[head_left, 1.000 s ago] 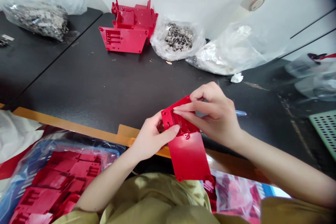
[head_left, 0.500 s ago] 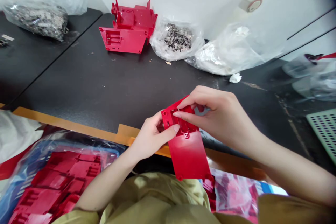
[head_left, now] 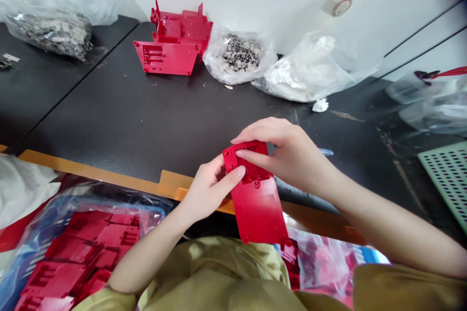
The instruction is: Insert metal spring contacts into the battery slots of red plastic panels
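Head view: left fingers point(head_left: 229, 183) and right fingers point(head_left: 255, 131) closed on red panel point(head_left: 259, 211), long axis forward, slotted end point(head_left: 251, 171) farthest.

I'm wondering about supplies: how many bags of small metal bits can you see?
2: a clear bag at the upper left, and an open bag just right of the red parts. The whitish bag may hide more.
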`<action>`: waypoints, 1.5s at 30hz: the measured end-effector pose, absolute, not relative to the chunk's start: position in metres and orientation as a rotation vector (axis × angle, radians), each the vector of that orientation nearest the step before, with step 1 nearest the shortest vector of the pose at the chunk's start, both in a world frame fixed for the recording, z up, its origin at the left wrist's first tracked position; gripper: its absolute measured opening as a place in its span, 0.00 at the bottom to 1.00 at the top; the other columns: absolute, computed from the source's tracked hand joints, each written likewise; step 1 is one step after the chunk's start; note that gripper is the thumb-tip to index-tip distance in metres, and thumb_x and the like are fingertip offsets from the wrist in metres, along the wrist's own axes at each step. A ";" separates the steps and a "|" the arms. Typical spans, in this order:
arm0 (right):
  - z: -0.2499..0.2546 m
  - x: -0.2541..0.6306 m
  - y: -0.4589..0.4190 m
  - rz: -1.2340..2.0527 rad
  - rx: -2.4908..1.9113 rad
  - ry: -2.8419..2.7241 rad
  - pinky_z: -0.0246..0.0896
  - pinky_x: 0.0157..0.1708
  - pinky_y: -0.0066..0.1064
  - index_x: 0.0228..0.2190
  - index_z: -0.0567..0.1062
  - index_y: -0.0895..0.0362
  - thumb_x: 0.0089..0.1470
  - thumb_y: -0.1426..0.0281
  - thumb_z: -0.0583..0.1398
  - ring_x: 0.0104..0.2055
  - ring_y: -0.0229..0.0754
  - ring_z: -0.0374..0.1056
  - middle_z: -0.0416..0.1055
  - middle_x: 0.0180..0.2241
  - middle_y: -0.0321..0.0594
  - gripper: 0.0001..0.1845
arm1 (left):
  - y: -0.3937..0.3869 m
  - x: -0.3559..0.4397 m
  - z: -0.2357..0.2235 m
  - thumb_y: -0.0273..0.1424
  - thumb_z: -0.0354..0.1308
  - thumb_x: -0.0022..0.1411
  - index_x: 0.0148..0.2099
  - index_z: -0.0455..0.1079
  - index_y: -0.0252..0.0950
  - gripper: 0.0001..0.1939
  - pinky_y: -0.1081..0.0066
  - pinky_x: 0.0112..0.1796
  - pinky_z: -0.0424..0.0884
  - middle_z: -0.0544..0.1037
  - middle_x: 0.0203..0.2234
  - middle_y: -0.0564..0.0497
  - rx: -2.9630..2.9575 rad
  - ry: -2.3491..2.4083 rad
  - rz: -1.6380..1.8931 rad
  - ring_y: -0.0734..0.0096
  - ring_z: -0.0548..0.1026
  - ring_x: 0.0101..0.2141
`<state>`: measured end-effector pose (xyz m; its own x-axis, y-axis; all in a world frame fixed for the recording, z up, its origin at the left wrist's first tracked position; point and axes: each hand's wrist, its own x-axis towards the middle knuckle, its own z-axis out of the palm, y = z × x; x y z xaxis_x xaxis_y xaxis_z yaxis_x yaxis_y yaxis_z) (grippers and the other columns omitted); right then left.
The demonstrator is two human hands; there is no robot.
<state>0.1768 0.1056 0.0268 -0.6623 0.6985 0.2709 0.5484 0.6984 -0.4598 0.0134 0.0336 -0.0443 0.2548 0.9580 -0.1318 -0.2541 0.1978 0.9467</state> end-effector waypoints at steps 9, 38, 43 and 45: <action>0.020 0.271 0.130 0.384 -1.578 -2.305 0.66 0.36 0.37 0.40 0.78 0.56 0.53 0.55 0.66 0.37 0.46 0.72 0.77 0.37 0.47 0.19 | 0.031 0.022 -0.043 0.36 0.51 0.68 0.43 0.72 0.38 0.11 0.67 0.45 0.69 0.81 0.39 0.51 0.999 1.264 1.095 0.63 0.77 0.40; -0.050 0.355 0.133 0.336 -1.610 -2.286 0.63 0.37 0.41 0.34 0.77 0.52 0.55 0.55 0.59 0.36 0.48 0.69 0.73 0.35 0.43 0.15 | 0.032 0.024 -0.027 0.42 0.48 0.67 0.42 0.59 0.40 0.11 0.65 0.37 0.66 0.76 0.30 0.51 1.510 1.779 0.852 0.60 0.76 0.34; -0.048 0.352 0.130 0.359 -1.675 -2.250 0.63 0.42 0.44 0.35 0.76 0.51 0.54 0.54 0.58 0.40 0.51 0.69 0.73 0.37 0.43 0.15 | 0.037 0.023 -0.030 0.41 0.48 0.67 0.37 0.61 0.40 0.10 0.67 0.34 0.64 0.71 0.21 0.55 1.634 1.920 0.796 0.62 0.74 0.27; -0.049 0.352 0.130 0.347 -1.660 -2.253 0.64 0.42 0.44 0.35 0.76 0.51 0.54 0.54 0.57 0.40 0.51 0.69 0.73 0.37 0.44 0.16 | 0.039 0.023 -0.031 0.40 0.48 0.68 0.37 0.61 0.40 0.10 0.68 0.33 0.64 0.70 0.21 0.55 1.656 1.933 0.776 0.63 0.73 0.26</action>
